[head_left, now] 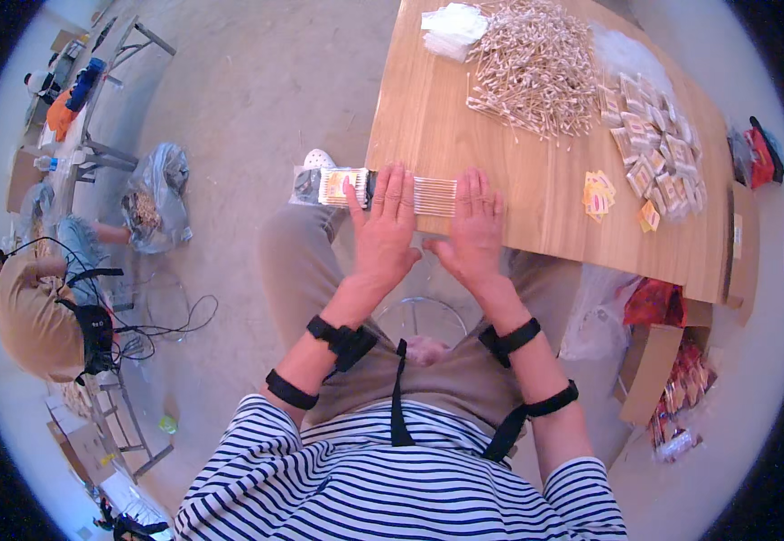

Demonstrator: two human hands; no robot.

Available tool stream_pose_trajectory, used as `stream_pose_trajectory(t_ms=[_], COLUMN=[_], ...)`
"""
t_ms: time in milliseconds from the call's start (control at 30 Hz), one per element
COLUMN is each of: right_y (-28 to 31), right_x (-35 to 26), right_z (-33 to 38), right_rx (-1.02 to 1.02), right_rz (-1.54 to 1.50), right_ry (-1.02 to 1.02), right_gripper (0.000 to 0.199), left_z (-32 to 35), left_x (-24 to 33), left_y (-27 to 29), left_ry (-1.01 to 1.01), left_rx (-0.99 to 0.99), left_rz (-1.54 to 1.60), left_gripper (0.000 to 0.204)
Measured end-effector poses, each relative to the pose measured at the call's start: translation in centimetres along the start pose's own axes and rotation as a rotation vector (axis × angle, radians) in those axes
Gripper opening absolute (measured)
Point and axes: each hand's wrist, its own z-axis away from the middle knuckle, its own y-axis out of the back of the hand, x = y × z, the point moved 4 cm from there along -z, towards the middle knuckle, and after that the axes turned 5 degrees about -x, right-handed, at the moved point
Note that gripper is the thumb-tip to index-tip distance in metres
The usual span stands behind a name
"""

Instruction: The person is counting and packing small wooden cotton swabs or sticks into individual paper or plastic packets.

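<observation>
Hands (pixel 385 239) flank swabs (pixel 434 196) on wooden table (pixel 527 194); grey floor (pixel 239 99) at left.

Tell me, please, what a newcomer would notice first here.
Probably the big heap of swabs far on the table, with packs piled to its right. Next, the left hand and right hand, backs up, at either end of a neat row of swabs by the near edge.

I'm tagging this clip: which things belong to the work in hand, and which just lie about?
Seemingly in use: swab row, labelled packet, swab pile, small packets, yellow cards.

Apparently just lying about: red plastic bag, cardboard box, orange item, green scrap.
</observation>
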Motion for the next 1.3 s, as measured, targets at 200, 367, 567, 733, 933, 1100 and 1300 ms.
stream_pose_trajectory(t_ms=[200,367,567,733,933,1100,1300], right_y=[1.3,1.1,-0.2,-0.5,-1.0,-1.1,-3.3], right_x=[-0.1,-1.3,-1.3,-0.8,-1.6,-1.1,-1.9], right_z=[0.7,0.7,-0.5,-0.3,-0.6,-0.6,-1.3], right_rx=[0.097,-0.089,-0.063,-0.097,-0.098,-0.043,0.096], right_rz=[0.025,0.048,0.122,0.166,0.049,0.150,0.148], right_ry=[0.137,0.125,0.114,0.121,0.084,0.121,0.205], right_gripper=[0.115,0.117,0.120,0.115,0.116,0.116,0.112], left_z=[2.1,3.9,6.8,7.9,7.4,6.6,4.7], left_x=[2.5,11.9,12.8,12.6,12.3,12.4,8.8], left_y=[6.6,18.8,22.7,22.7,23.6,23.9,19.4], left_ry=[-0.315,-0.867,-1.092,-0.748,-0.921,-0.992,-0.689], left_rx=[-0.378,-0.157,0.054,0.270,0.256,-0.095,-0.244], left_rz=[0.521,1.092,1.288,1.567,1.435,1.342,0.940], left_gripper=[0.094,0.044,0.034,0.027,0.026,0.039,0.048])
